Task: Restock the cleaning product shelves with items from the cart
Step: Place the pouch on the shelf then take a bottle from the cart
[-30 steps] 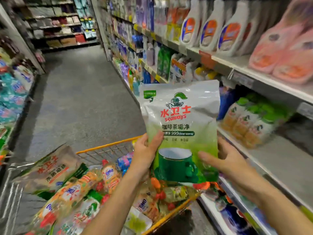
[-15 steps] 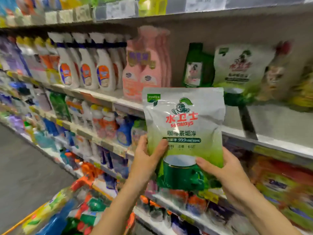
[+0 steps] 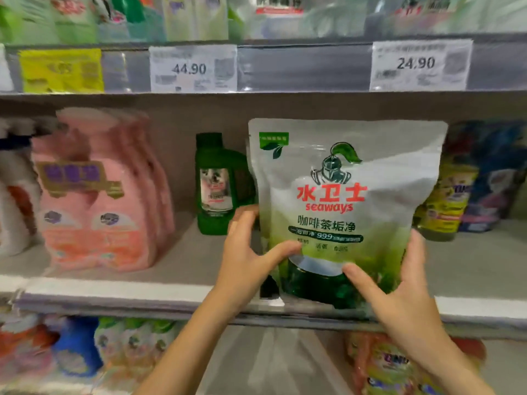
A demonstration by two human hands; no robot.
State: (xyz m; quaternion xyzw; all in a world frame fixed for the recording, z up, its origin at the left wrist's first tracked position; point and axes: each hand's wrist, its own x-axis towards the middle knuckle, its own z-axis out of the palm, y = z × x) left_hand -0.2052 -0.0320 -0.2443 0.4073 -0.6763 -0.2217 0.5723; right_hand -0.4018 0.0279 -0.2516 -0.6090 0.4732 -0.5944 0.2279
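A white and green Seaways pouch point(image 3: 342, 201) with a knight logo and a green cup stands upright over the front of the middle shelf point(image 3: 114, 289). My left hand point(image 3: 248, 252) grips its lower left edge, thumb on the front and fingers behind. My right hand point(image 3: 399, 286) holds the lower right corner, thumb across the printed cup and fingers round the side. The pouch's bottom sits at the shelf's front lip. The cart is out of view.
A green bottle point(image 3: 219, 183) stands just left of the pouch, and pink refill pouches point(image 3: 97, 195) stand further left. Dark blue and yellow packs point(image 3: 467, 183) are on the right. Price tags point(image 3: 194, 68) line the shelf above. More products fill the lower shelf.
The view swung from the aisle and cart to face the shelf. Both hands carried the pouch up and forward onto the middle shelf's front, beside the green bottle.
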